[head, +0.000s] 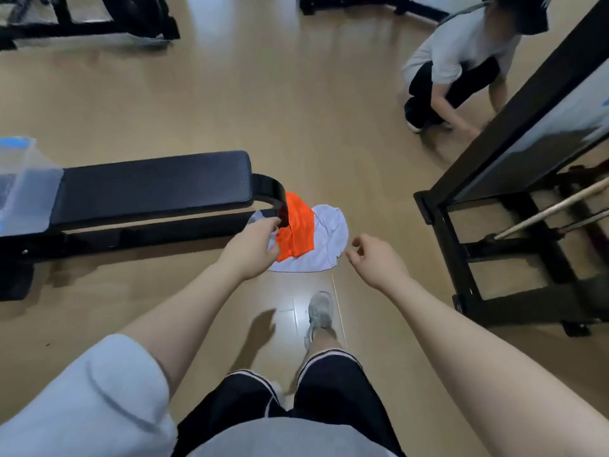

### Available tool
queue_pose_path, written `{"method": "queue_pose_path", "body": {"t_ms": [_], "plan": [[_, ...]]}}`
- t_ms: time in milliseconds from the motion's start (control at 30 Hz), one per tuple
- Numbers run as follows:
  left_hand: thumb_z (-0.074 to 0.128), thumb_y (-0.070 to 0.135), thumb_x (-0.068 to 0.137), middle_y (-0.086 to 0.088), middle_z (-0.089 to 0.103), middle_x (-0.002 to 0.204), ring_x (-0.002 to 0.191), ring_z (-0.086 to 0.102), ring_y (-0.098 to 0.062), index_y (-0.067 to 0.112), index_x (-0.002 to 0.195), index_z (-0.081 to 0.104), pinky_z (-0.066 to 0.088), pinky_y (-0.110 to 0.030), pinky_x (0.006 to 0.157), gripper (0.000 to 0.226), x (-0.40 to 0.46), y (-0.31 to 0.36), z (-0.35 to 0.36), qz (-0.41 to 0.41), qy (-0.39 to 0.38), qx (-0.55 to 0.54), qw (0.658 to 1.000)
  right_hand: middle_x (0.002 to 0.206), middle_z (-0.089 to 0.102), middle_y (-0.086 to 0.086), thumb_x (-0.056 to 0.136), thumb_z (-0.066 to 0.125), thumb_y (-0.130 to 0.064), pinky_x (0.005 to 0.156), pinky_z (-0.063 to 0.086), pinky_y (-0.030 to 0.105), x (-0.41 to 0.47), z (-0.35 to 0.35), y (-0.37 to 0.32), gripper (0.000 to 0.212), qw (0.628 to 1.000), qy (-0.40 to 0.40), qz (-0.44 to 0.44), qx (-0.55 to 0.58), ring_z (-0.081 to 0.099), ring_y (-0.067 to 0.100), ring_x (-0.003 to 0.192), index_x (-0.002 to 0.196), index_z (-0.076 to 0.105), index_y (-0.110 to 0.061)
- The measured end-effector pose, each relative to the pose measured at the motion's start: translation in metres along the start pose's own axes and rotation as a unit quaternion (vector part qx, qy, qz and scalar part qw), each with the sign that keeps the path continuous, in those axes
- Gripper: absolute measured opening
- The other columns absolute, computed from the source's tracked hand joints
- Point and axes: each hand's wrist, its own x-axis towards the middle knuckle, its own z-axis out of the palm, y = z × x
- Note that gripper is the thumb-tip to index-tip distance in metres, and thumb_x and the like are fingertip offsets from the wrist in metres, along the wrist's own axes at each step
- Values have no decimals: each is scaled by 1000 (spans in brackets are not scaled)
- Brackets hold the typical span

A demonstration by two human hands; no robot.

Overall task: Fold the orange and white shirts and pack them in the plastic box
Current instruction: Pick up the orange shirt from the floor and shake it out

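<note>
A person stands on a pale wooden floor [313,133], both bare arms stretched forward and down. Much is hard to read: the picture is soft with motion blur. The plastic box [23,179], clear with blue trim, is cut off by the left edge, so only one corner shows, resting on the far end of a black padded bench [151,184]. The bench's curved black handle [275,194] covers the top of the orange shirt [298,230]. The left hand [252,249] hides the left part of both shirts, and its fingertips are out of sight against the handle and cloth, so whether it grips anything cannot be told.

The orange shirt lies crumpled in a bright strip on top of the white shirt [329,239], which spreads in a rumpled, rounded heap on the floor just beside the bench's near end. Neither is folded.

The right hand [372,258] hovers just right of the white shirt, fingers loosely curled and parted, holding nothing.

A second person [458,64] crouches at upper right, partly hidden behind a black metal frame [494,179].
</note>
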Motion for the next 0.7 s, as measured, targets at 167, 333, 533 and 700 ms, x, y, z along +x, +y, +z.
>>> {"method": "queue_pose_path", "body": {"t_ms": [167,333,533,700], "plan": [[48,15,87,-8,53,131,121,49,-26,12,134,42,45,-38,94,48,127,-8,20,-31,-25,-31,999,121,60,11,93,45,-29,73,38,29,152,2,20,37,998,-64,1,-19,55,29,110,124,50,-10],[46,25,80,-15,54,128,117,51,-31,3,133,43,40,-38,98,57,233,-50,76,-96,-49,-96,990,122,59,12,92,48,-29,83,45,33,282,58,33,38,990,-140,7,-20,54,30,111,123,51,-8],[52,14,88,-13,53,130,118,50,-29,4,135,40,42,-42,97,49,322,-135,192,-128,-66,-105,984,113,59,11,91,48,-31,80,44,35,385,195,73,33,980,-198,-2,-30,56,28,104,113,53,-7],[50,15,89,-10,51,133,122,48,-23,7,136,40,39,-35,98,48,385,-223,308,-127,-66,-80,986,116,56,14,92,47,-32,78,44,38,468,350,107,34,978,-207,-5,-31,54,32,105,113,52,-6]]}}
